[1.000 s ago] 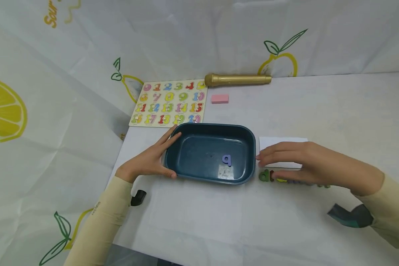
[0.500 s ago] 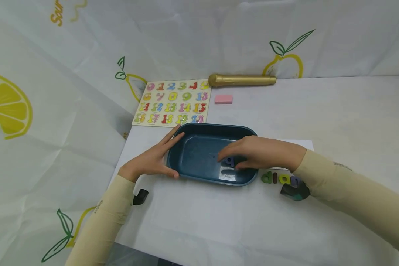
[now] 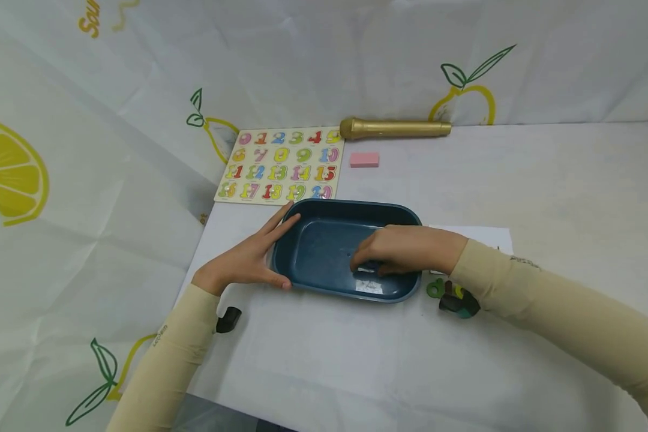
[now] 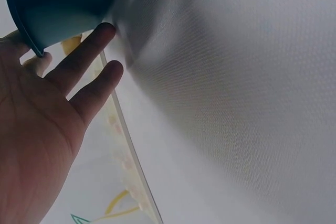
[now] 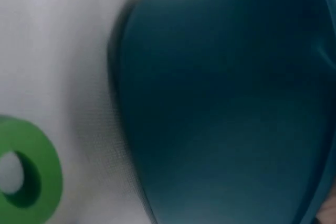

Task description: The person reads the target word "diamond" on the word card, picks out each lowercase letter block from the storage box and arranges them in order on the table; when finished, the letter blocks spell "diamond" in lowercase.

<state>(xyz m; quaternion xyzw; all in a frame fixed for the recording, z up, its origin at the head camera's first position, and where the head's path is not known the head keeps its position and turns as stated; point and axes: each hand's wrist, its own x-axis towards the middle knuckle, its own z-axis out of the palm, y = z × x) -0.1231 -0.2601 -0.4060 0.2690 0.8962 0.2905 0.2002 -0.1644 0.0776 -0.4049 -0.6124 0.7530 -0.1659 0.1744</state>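
A dark blue plastic tray [image 3: 324, 240] stands on the white table, and its wall fills much of the right wrist view. At its left end my left hand [image 3: 243, 258] rests against the outside, thumb and fingers spread and straight. In the left wrist view those fingers [image 4: 79, 61] lie along the tray's edge [image 4: 58, 40]. My right hand [image 3: 399, 249] reaches into the tray's right half, fingers curled down around a purple toy letter [image 3: 372, 265]. Most of that letter is hidden beneath the hand. The right wrist view does not show the fingertips.
Right of the tray lie a green letter [image 3: 435, 288] and a yellow one [image 3: 458, 290], partly under my wrist, beside a white card [image 3: 475, 234]. Behind are a number puzzle board [image 3: 281, 165], a pink block [image 3: 364, 159] and a gold microphone [image 3: 396, 128].
My right hand has moved left from beside the tray into it, and its fingers have come down around the purple letter. The left hand has stayed at the tray's left end.
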